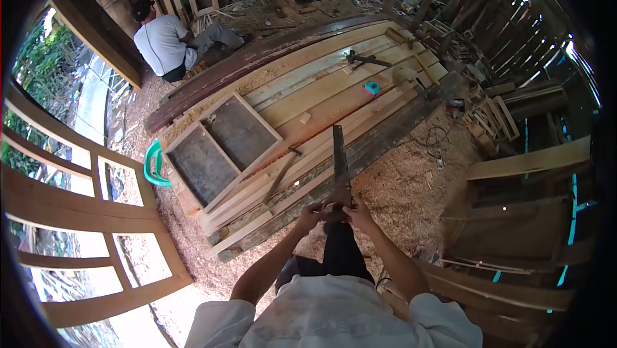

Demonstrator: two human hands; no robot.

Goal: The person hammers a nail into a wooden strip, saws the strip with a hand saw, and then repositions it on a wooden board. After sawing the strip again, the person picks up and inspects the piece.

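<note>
A handsaw [340, 161] points away from me, its blade reaching over the near edge of the wooden workbench [308, 100]. Both hands are at its handle end, close to my body. My left hand [310, 217] is closed at the left side of the handle, and my right hand [360, 214] closes round the right side. To the left of the blade, a hammer [281, 176] lies on the boards. Farther left rests a wooden frame [222, 145] with two dark panels. A blue tape measure [371, 88] sits beyond the saw tip.
A person [164, 43] in a light shirt sits beyond the bench at the upper left. A clamp-like tool [366, 59] lies on the far boards. A green basin [154, 163] stands left of the bench. Stacked wood [495, 116] is at right; shavings cover the floor.
</note>
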